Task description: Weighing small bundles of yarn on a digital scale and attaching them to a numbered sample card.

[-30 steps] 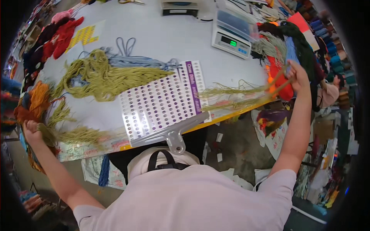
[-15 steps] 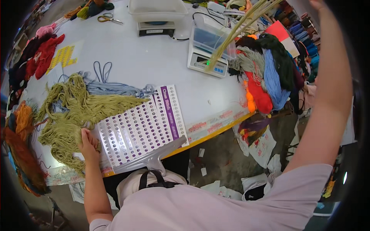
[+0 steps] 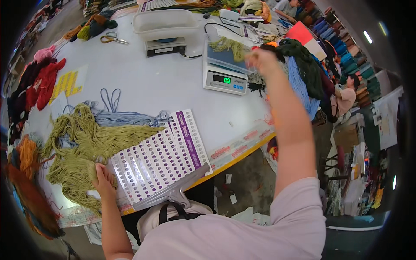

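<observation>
My left hand (image 3: 104, 180) is closed on the edge of a large heap of olive-green embroidery thread (image 3: 76, 149) on the table's left side. Blurred by motion, my right hand (image 3: 263, 61) reaches over an electronic scale (image 3: 225, 81). A bunch of green thread (image 3: 232, 47) hangs from its fingers into the clear plastic tray (image 3: 249, 68) on the scale. Beside my left hand lies a white and purple card with rows of holes (image 3: 156, 158), held along its near edge by a grey clamp (image 3: 173, 188). Pale blue thread (image 3: 125, 119) lies behind the green heap.
A second scale (image 3: 164, 47) bears a white plastic tub (image 3: 167, 21). Scissors (image 3: 113, 39) lie at the far left. Thread bundles in red (image 3: 45, 82), orange (image 3: 28, 158) and blue (image 3: 297, 78) line both sides. Another person (image 3: 346, 95) is at the right.
My right arm has come down and inward from high at the right. The long green strands it held up now lie bunched over the scale's tray. My left hand keeps its grip.
</observation>
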`<action>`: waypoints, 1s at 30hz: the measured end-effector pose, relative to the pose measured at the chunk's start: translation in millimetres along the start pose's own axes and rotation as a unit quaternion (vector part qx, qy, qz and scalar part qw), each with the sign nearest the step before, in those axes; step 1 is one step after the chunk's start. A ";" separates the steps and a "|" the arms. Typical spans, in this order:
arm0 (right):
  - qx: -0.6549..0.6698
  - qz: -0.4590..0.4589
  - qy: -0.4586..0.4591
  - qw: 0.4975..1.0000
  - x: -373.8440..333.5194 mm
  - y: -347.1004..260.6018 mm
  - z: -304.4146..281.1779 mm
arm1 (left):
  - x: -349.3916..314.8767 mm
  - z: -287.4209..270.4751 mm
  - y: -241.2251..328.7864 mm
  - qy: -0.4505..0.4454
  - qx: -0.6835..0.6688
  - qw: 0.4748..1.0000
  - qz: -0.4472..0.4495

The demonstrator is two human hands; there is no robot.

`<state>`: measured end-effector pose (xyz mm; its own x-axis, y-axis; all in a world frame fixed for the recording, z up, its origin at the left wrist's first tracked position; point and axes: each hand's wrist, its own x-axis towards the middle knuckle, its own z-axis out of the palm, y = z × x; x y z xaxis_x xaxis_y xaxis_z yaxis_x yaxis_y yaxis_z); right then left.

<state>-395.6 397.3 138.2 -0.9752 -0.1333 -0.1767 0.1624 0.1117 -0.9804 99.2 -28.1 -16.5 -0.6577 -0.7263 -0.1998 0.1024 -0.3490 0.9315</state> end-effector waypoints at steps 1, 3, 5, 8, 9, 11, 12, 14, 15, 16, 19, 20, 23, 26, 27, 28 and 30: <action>0.152 0.022 0.121 0.981 -12.9 37.2 18.5 | 0.7 -3.1 -2.3 0.001 -0.009 1.000 -0.004; 0.154 0.089 0.037 0.983 -24.4 86.1 -11.3 | 6.7 -1.3 -8.3 -0.012 -0.020 1.000 -0.010; 0.209 0.118 0.083 0.967 -48.8 100.8 4.3 | 7.4 -5.8 -10.6 -0.015 -0.020 1.000 -0.005; 0.258 0.160 0.143 0.942 -77.8 110.3 22.5 | 5.0 -8.4 -8.5 -0.007 -0.012 1.000 -0.001; 0.253 0.154 0.153 0.943 -79.9 117.2 20.4 | 5.0 -7.8 -8.4 -0.010 -0.010 1.000 0.000; 0.250 0.147 0.164 0.943 -79.6 127.9 15.4 | 5.0 -7.0 -8.9 -0.006 -0.021 1.000 -0.003; 0.233 0.138 0.172 0.947 -78.2 131.3 10.3 | 5.1 -6.5 -8.9 -0.007 -0.019 1.000 -0.002; 0.219 0.130 0.179 0.950 -73.8 136.6 3.2 | 5.6 -5.4 -8.2 -0.003 -0.025 1.000 -0.009; 0.198 0.100 0.185 0.957 -70.5 138.2 0.9 | 5.3 -4.1 -7.5 -0.003 -0.023 1.000 -0.008; 0.176 0.070 0.191 0.963 -66.8 139.6 -1.0 | 5.0 -2.1 -6.7 -0.003 -0.025 1.000 -0.011; 0.144 0.069 0.206 0.965 -62.3 131.2 6.0 | 4.5 -5.4 -6.2 -0.004 -0.024 1.000 -0.008; 0.144 0.070 0.205 0.966 -60.0 129.9 8.1 | 4.7 -5.5 -6.9 -0.010 -0.027 1.000 -0.005; 0.137 0.067 0.205 0.967 -53.5 126.6 12.9 | 3.2 -3.7 -5.1 0.001 -0.029 1.000 -0.010; 0.120 0.076 0.230 0.963 -46.2 124.4 19.6 | 1.4 -1.9 -3.7 0.010 -0.033 0.999 -0.016; 0.119 0.075 0.228 0.963 -44.6 121.9 20.8 | 1.2 -1.9 -4.2 0.011 -0.035 0.999 -0.015; 0.119 0.079 0.231 0.962 -43.3 119.3 21.6 | 0.9 -2.0 -4.8 0.011 -0.029 0.999 -0.015; 0.123 0.086 0.228 0.962 -42.0 116.6 29.5 | 0.1 -0.1 -1.4 0.015 -0.020 1.000 -0.011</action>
<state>-331.2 386.8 28.8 -0.8862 0.3180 -0.3369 0.3039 -0.1500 -0.9408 99.1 -27.7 -17.8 -0.6379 -0.7352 -0.2295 0.1187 -0.3883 0.9139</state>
